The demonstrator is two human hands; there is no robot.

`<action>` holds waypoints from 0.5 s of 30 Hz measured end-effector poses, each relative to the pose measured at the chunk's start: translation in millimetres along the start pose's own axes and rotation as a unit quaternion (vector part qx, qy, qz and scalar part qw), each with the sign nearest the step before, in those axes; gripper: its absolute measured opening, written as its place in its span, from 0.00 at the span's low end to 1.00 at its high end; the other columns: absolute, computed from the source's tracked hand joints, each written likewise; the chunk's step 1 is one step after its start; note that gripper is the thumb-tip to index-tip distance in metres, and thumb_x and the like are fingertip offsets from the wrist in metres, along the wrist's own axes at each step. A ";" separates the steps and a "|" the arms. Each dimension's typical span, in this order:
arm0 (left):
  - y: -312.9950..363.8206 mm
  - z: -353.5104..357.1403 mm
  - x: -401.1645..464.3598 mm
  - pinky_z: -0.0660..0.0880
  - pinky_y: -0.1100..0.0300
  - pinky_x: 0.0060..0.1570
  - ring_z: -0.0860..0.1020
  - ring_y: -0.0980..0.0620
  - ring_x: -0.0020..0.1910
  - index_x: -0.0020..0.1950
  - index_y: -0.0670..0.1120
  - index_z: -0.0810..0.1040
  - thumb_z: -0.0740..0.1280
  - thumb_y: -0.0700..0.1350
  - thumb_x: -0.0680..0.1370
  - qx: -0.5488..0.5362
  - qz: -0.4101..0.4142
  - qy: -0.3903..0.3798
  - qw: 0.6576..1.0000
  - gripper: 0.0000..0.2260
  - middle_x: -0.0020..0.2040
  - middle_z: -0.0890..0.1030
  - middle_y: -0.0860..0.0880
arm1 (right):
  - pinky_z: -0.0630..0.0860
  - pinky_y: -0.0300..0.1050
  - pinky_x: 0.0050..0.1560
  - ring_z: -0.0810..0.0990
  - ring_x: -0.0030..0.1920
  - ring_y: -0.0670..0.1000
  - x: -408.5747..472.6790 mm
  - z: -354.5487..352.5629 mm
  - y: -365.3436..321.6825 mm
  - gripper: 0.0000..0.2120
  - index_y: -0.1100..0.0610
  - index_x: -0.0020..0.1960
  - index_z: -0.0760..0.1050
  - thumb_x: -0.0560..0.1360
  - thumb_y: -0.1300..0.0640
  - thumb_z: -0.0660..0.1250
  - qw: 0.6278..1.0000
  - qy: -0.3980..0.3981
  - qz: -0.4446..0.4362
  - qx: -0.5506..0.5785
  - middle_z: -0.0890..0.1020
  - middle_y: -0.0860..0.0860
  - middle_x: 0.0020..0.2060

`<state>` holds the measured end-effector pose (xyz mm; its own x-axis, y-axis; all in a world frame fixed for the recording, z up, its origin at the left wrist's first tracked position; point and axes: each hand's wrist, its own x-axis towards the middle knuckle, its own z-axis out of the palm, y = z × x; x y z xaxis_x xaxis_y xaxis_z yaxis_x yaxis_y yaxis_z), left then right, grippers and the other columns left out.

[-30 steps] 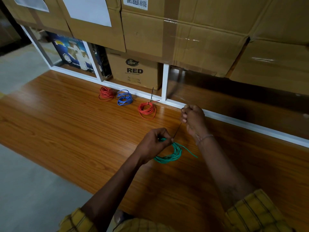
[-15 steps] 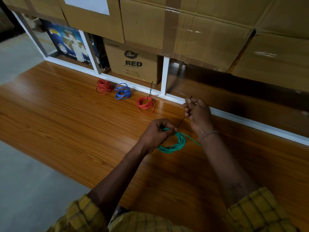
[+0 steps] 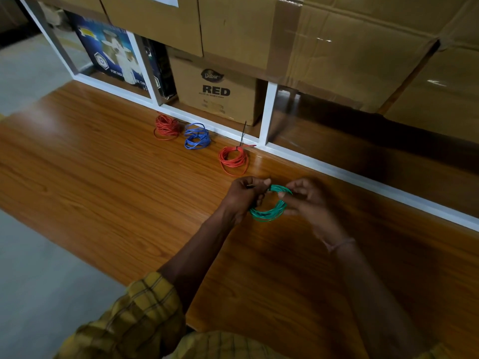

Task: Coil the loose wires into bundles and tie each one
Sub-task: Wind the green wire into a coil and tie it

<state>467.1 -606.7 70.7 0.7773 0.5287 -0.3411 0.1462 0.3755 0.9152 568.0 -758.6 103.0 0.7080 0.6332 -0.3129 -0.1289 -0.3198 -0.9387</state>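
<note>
A green wire coil (image 3: 269, 213) is held just above the wooden table (image 3: 103, 177), between both hands. My left hand (image 3: 242, 196) grips its left side, with a thin black tie poking out by the fingers. My right hand (image 3: 307, 200) pinches the coil's right side. Farther back lies a red coil (image 3: 233, 160) with a black tie standing up from it. A blue coil (image 3: 197, 136) and another red coil (image 3: 166, 126) lie beside it to the left; I cannot tell if these two are tied.
White shelf framing (image 3: 267, 112) runs along the table's far edge. Behind it stand a "RED" cardboard box (image 3: 215, 89) and a blue printed box (image 3: 114, 53). Large taped cartons (image 3: 337, 47) hang over the back. Grey floor (image 3: 39, 281) lies to the left.
My right hand has come down from pulling the black tie upward and now holds the coil's right side. The coil is lifted between both hands, and its loose green end no longer trails out.
</note>
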 end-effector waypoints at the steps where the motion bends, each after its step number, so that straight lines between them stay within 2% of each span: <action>1: -0.8 -0.8 5.3 0.72 0.64 0.31 0.73 0.55 0.28 0.41 0.45 0.81 0.73 0.43 0.81 0.005 0.004 -0.002 1.000 0.09 0.31 0.77 0.49 | 0.84 0.43 0.41 0.83 0.56 0.56 4.9 3.8 6.6 0.10 0.58 0.57 0.74 0.78 0.61 0.73 1.000 0.016 -0.007 0.012 0.80 0.57 0.59; 3: -0.7 -5.3 14.1 0.76 0.60 0.37 0.77 0.53 0.33 0.43 0.44 0.81 0.72 0.44 0.82 0.027 0.027 -0.010 0.999 0.08 0.35 0.81 0.47 | 0.83 0.40 0.38 0.83 0.53 0.55 16.3 10.8 12.4 0.08 0.58 0.54 0.74 0.78 0.64 0.71 0.998 0.058 -0.013 0.038 0.80 0.59 0.58; 6: 1.5 -17.2 22.9 0.81 0.53 0.48 0.83 0.48 0.45 0.52 0.40 0.80 0.72 0.42 0.82 0.099 0.077 -0.002 0.992 0.05 0.47 0.84 0.38 | 0.81 0.38 0.36 0.83 0.48 0.50 34.3 19.3 12.2 0.08 0.56 0.52 0.74 0.78 0.66 0.70 0.988 0.135 -0.013 0.070 0.81 0.58 0.55; 10: 1.1 -36.3 26.8 0.79 0.64 0.50 0.83 0.54 0.52 0.59 0.44 0.78 0.73 0.39 0.81 0.166 0.114 0.040 0.979 0.09 0.54 0.83 0.49 | 0.85 0.44 0.47 0.84 0.53 0.49 61.2 28.0 5.4 0.11 0.58 0.58 0.74 0.78 0.63 0.72 0.970 0.232 -0.047 0.056 0.82 0.53 0.56; 13: -1.6 -54.8 27.5 0.77 0.69 0.48 0.82 0.53 0.53 0.59 0.45 0.77 0.72 0.39 0.81 0.221 0.135 0.050 0.965 0.08 0.57 0.81 0.48 | 0.86 0.49 0.49 0.85 0.53 0.51 89.9 40.0 6.3 0.13 0.59 0.59 0.74 0.78 0.58 0.73 0.964 0.261 -0.043 -0.040 0.84 0.54 0.56; 15: -4.1 -66.7 28.3 0.76 0.72 0.45 0.82 0.50 0.54 0.60 0.42 0.77 0.72 0.38 0.81 0.257 0.132 0.048 0.956 0.09 0.58 0.81 0.44 | 0.85 0.50 0.49 0.86 0.53 0.51 109.0 45.3 13.6 0.15 0.58 0.59 0.76 0.77 0.52 0.74 0.961 0.238 -0.007 -0.139 0.85 0.53 0.54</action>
<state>447.7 -542.5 43.0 0.7718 0.6309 -0.0798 0.2539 -0.1906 0.9483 611.9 -662.0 49.5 0.9543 0.2660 -0.1363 0.0271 -0.5311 -0.8469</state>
